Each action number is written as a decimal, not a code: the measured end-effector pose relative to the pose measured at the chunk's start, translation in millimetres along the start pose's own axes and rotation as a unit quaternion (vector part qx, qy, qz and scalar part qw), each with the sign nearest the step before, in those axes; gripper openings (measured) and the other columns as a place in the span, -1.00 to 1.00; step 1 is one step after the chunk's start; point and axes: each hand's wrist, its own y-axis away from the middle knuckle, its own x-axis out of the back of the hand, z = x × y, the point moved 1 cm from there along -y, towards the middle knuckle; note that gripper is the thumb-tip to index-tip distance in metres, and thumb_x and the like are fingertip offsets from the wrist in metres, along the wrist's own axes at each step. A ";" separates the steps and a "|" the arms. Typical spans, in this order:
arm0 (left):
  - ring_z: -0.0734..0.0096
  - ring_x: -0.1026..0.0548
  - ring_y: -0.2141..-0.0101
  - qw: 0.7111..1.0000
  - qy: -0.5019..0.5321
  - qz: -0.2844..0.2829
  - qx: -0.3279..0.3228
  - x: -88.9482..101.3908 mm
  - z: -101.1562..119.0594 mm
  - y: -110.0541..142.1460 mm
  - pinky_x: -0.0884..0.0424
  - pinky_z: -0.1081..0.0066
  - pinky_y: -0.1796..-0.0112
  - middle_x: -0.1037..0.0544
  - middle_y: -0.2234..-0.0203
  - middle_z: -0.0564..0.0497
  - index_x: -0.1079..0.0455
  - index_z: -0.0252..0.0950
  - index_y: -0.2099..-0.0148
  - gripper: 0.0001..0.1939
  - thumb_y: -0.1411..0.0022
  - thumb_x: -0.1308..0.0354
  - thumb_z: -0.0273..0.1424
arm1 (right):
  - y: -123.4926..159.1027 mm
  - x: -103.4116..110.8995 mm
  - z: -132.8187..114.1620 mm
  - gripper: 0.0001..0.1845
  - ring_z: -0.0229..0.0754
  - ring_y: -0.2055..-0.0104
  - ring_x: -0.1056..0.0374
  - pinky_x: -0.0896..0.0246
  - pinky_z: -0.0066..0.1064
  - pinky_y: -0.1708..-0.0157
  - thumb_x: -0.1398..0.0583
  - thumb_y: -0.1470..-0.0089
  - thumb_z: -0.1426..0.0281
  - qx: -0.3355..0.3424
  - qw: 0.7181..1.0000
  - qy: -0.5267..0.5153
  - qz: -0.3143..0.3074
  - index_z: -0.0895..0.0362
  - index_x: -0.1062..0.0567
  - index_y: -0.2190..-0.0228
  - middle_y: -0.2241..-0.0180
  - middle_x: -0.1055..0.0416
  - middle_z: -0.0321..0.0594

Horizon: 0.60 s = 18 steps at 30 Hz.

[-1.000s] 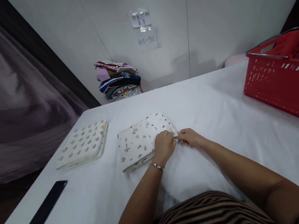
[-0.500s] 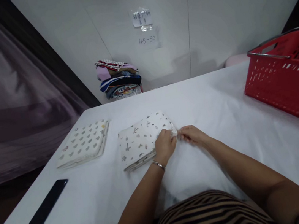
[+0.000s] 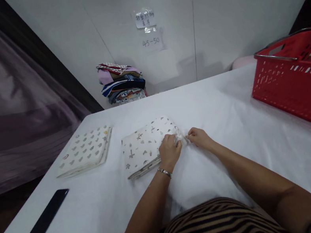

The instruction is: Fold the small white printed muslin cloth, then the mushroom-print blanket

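Left hand (image 3: pixel 170 150): fingers curled and clamped on the crumpled near-right corner (image 3: pixel 178 135) of the leaf-print cloth (image 3: pixel 142 145). Right hand (image 3: pixel 201 139): just right of that corner, fingertips drawn in toward a pinch; whether meeting, or gripping some pale strand, cannot tell from so small a patch.

Leaf-print cloth: folded in layers, flat on the white-covered bench (image 3: pixel 216 105), smooth over most of its top and puckered only at the gripped corner. For the step in hand, apparently teasing at that pucker, best to pin the layers close beside it with the left fingers and work with small, low tugs of the right, not a lift. Too hard a pull could, in judgement, drag the upper layer askew. Better also to press the crumple flat outward from the middle, matching layers along the near edge.

On the near side of the leaf-print cloth: a metal bracelet (image 3: pixel 164 172) at the left wrist, then a striped top (image 3: pixel 216 222). To its left, near but apart: a folded dotted cloth (image 3: pixel 85 151). Left and nearer: a flat black slab (image 3: pixel 46 216). Well to its right: a red basket (image 3: pixel 297 87). Beyond it, past the far edge: a stack of fabrics (image 3: pixel 122 84) against the wall (image 3: pixel 215 9).
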 end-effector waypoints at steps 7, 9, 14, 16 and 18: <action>0.35 -0.42 0.19 1.000 -0.006 -0.026 0.000 -1.0 1.7 3.2 -0.35 0.39 0.21 -0.45 0.21 -0.01 -0.34 -0.22 0.10 -0.77 -0.16 -0.09 -0.42 | 2.0 -8.9 4.4 -0.82 -0.37 0.71 -0.12 0.05 -0.50 0.65 -0.23 0.11 0.35 0.005 0.996 0.052 -0.077 0.13 -0.41 0.64 0.77 -0.29 -0.38; 0.35 -0.42 0.19 1.000 -0.005 -0.028 -0.007 -1.3 2.6 3.6 -0.35 0.39 0.20 -0.45 0.22 -0.01 -0.34 -0.23 0.10 -0.76 -0.15 -0.09 -0.42 | 1.8 -11.3 6.0 -0.82 -0.38 0.72 -0.11 0.06 -0.51 0.66 -0.22 0.13 0.38 0.002 0.997 0.024 -0.077 0.13 -0.38 0.67 0.78 -0.26 -0.40; 0.34 -0.41 0.20 0.999 -0.002 -0.027 -0.017 -1.4 2.7 3.4 -0.33 0.38 0.19 -0.45 0.23 -0.01 -0.34 -0.24 0.10 -0.77 -0.15 -0.09 -0.42 | 3.8 -11.5 0.5 -0.82 -0.41 0.76 -0.04 0.11 -0.52 0.72 -0.15 0.11 0.39 -0.028 0.990 -0.101 -0.099 0.11 -0.29 0.67 0.77 -0.22 -0.43; 0.33 -0.40 0.19 1.000 -0.006 -0.027 -0.014 -1.4 3.5 3.5 -0.33 0.37 0.18 -0.45 0.22 -0.02 -0.34 -0.25 0.09 -0.77 -0.17 -0.08 -0.42 | 6.1 -10.5 -4.1 -0.81 -0.42 0.77 -0.01 0.19 -0.53 0.75 -0.13 0.12 0.38 -0.051 0.978 -0.164 -0.121 0.11 -0.27 0.67 0.77 -0.21 -0.43; 0.32 -0.40 0.19 0.999 -0.014 -0.033 -0.013 -1.7 5.6 4.4 -0.32 0.36 0.19 -0.44 0.22 -0.03 -0.33 -0.25 0.08 -0.77 -0.18 -0.07 -0.42 | 8.8 -9.5 -8.1 -0.82 -0.44 0.78 0.03 0.26 -0.53 0.77 -0.15 0.15 0.38 -0.070 0.966 -0.210 -0.135 0.12 -0.26 0.67 0.78 -0.19 -0.44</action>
